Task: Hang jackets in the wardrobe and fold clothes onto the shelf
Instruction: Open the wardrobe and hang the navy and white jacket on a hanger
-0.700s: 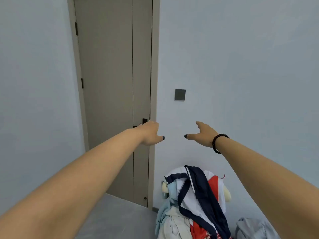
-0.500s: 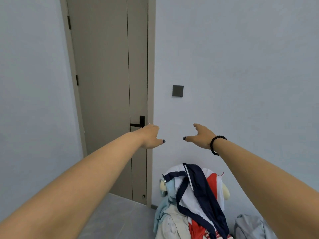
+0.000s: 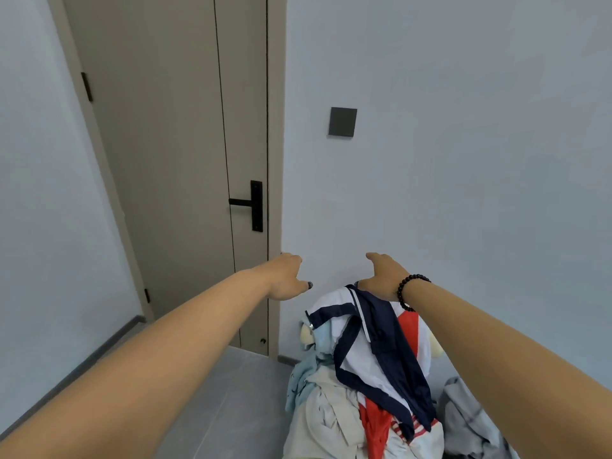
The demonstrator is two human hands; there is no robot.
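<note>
Both forearms are bare, dark polish on the nails, and a black beaded bracelet (image 3: 410, 292) circles the right wrist.

Clothes pile (image 3: 367, 369): white, navy trim, red, pale blue; door (image 3: 165, 160) beige, handle (image 3: 253, 205) black

Clothes pile (image 3: 364, 376) heaped on floor against wall.

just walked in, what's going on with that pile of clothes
A person is reaching both bare arms toward a clothes pile heaped against the wall beside a closed door. The left hand and right hand are above the pile, fingers relaxed, holding nothing. A white, navy and red garment lies on top. Nothing is picked up yet.
</note>
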